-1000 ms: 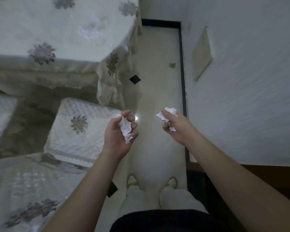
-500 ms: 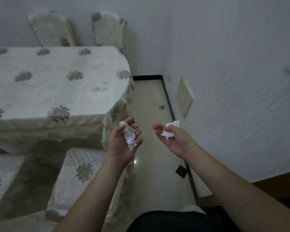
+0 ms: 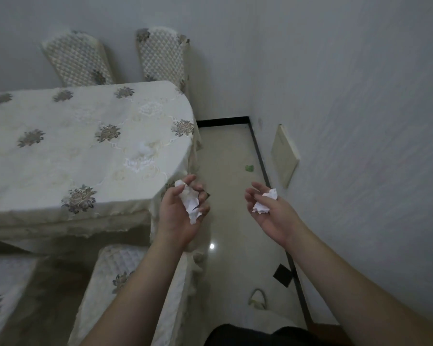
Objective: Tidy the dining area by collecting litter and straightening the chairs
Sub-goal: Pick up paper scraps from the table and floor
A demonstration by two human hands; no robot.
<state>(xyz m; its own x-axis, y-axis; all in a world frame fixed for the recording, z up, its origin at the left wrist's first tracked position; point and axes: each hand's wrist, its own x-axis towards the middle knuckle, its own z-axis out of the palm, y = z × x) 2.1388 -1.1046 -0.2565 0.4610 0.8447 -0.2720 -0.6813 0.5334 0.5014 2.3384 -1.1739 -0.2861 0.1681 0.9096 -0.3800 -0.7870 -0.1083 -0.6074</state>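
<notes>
My left hand curls around a crumpled white paper, held just off the table's near right corner. My right hand lies palm up with a second crumpled white paper resting on its loosely bent fingers. Another white paper ball lies on the table, which wears a cream cloth with flower motifs. A small green scrap lies on the floor by the wall. Two quilted chairs stand behind the table, and a quilted chair seat sits under my left forearm.
A narrow strip of pale tiled floor runs between the table and the white wall. A beige panel is fixed low on the wall. Black skirting edges the floor. My slipper shows below.
The view has tilted up from the floor to take in the table and far chairs. My right hand has opened out, palm up. Both hands keep their papers.
</notes>
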